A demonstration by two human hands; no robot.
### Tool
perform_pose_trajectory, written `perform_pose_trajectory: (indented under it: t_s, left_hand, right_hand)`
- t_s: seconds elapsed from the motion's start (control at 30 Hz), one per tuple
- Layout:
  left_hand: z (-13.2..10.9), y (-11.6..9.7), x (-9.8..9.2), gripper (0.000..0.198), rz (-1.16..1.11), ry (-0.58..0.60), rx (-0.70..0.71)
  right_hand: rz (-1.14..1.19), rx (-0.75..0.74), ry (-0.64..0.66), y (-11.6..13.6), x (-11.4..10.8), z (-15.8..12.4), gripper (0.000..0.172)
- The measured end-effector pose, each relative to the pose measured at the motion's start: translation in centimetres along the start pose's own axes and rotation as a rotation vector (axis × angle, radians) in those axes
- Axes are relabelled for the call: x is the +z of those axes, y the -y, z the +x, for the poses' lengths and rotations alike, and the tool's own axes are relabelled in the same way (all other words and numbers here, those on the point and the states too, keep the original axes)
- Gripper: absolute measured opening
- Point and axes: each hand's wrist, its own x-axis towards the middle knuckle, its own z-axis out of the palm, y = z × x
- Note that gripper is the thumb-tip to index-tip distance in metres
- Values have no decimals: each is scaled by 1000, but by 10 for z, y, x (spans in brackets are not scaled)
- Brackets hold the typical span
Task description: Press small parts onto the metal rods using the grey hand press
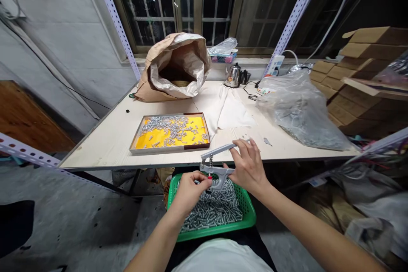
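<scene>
My right hand (248, 165) is wrapped round the handles of a grey metal hand press (219, 171), which has a spring near its left end and a small red part at its jaw. At that jaw, my left hand (192, 189) pinches something too small to make out, with thumb and fingertips together. Both hands are over a green basket (250, 216) full of small silvery metal pieces (212, 210). Beyond the press, on the table, lies a shallow tray (165, 150) with a yellow bottom and many small metal pieces (174, 129), heaped more densely at its left and back.
On the table (105, 148) stand an open paper sack (146, 76), a metal kettle (233, 76) and a filled clear plastic bag (299, 106). A white cloth (234, 112) lies mid-table. Cardboard boxes (366, 93) are stacked at right; perforated metal posts (114, 17) frame the table.
</scene>
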Motion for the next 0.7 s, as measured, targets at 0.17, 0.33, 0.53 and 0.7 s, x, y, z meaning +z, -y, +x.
perform_pose_trajectory:
  t_s: [0.17,0.33,0.53,0.7]
  left_hand:
    - [-8,2,7,13,60,-98,84]
    - [-19,-2,8,12,206,-43,147]
    - [-18,-5,3,13,328,90,106]
    - [-17,-2,-10,14,321,57,63]
  right_hand:
    - [-3,85,-23,6,0,-13,45]
    - [49,109,-31,5,3,-30,57]
    - [51,62,118,0,8,-43,85]
    - [-10,205,111,-20,15,-56,93]
